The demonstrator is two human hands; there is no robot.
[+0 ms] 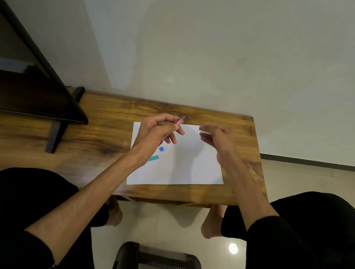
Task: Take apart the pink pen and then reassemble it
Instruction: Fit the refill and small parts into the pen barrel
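Note:
My left hand (158, 129) is closed around the pink pen (180, 120), holding it above the far left part of a white sheet of paper (183, 164). The pen's silver tip points up and to the right past my fingers; most of its barrel is hidden in my grip. My right hand (214, 136) hovers blurred over the sheet's far right corner, a short gap from the pen tip. Its fingers are loosely curled toward the left; whether they pinch a small part I cannot tell.
The paper lies on a wooden table (91, 143). A small blue square (161, 149) and a teal strip (153, 158) lie on the sheet under my left wrist. A dark monitor on a black stand (58, 134) occupies the table's left. A wall rises behind.

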